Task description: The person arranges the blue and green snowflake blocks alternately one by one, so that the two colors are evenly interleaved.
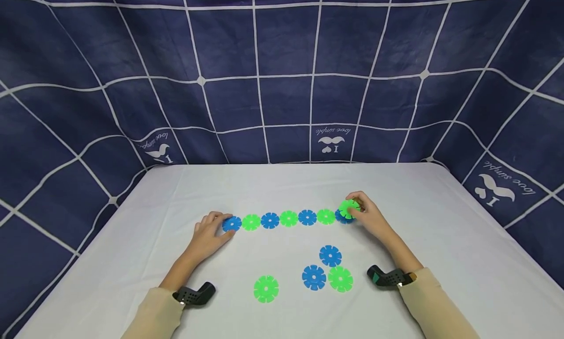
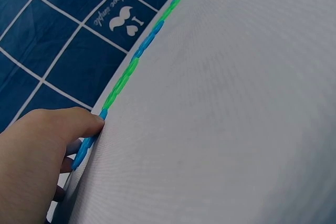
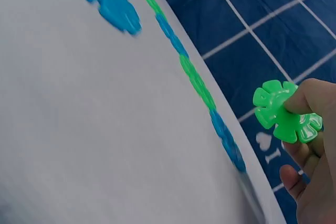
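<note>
A row of flat notched plastic discs, blue and green by turns, lies across the white table. My left hand (image 1: 209, 236) is at the row's left end, thumb and fingers pinching the edges of the end blue disc (image 1: 232, 224). In the right wrist view, my right hand (image 3: 315, 145) pinches a green disc (image 3: 275, 106) between thumb and fingers. The head view has that disc over the row's right end, partly covering the last blue disc (image 1: 343, 218). Between the ends lie a green disc (image 1: 251, 222), a blue disc (image 1: 270, 220) and several others.
Nearer on the white table (image 1: 220, 182) lie loose discs: two blue ones, the farther (image 1: 330, 255) and the nearer (image 1: 314, 277), a green disc (image 1: 340, 278) touching or close beside them, and another green disc (image 1: 266, 288) farther left. A dark blue gridded cloth (image 1: 286, 50) hangs behind the table.
</note>
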Demonstrator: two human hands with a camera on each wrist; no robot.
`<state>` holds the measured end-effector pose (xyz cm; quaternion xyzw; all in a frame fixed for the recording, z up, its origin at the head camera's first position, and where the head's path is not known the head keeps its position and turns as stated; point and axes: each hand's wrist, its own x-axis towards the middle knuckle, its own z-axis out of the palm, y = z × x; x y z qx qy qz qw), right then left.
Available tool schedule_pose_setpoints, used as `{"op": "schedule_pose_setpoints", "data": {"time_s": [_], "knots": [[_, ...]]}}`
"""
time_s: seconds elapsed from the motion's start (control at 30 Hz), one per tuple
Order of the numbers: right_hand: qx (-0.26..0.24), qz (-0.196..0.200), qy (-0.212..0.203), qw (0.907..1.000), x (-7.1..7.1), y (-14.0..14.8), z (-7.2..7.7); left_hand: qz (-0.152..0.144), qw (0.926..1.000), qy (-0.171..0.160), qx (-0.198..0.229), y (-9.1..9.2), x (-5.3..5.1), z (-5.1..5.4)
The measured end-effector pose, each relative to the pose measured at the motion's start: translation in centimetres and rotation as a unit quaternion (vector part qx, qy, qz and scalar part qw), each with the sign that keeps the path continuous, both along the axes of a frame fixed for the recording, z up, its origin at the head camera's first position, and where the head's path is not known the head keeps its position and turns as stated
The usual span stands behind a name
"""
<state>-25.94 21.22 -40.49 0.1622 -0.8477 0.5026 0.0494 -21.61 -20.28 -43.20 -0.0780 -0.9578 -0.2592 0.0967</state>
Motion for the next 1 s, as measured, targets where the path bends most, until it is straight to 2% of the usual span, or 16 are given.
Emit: {"op": "schedule_pose_setpoints", "data": {"time_s": [0.27, 0.53, 0.67, 0.8, 1.0], "knots": [[0.03, -0.071, -0.012, 0.9969, -0.7, 2.4, -1.0, 0.005, 1.0, 0.0, -0.008, 0.0, 0.0, -0.1], [0.104, -0.145, -0.032, 0.9834, -1.0, 2.9, -1.5, 0.009, 0.9999, -0.001, -0.011, 0.2, -0.1, 0.1], [0.148, -0.155, -0.022, 0.9765, -1.3, 2.9, -1.6, 0.012, 0.9999, 0.001, -0.012, 0.1, -0.2, 0.2], [0.185, -0.148, -0.012, 0.9715, -1.4, 2.9, -1.5, 0.011, 0.9999, 0.002, -0.006, 0.0, -0.3, 0.1], [0.191, -0.133, -0.011, 0.9725, -1.2, 3.2, -1.6, 0.004, 1.0, 0.002, -0.002, 0.1, -0.3, 0.2]]}}
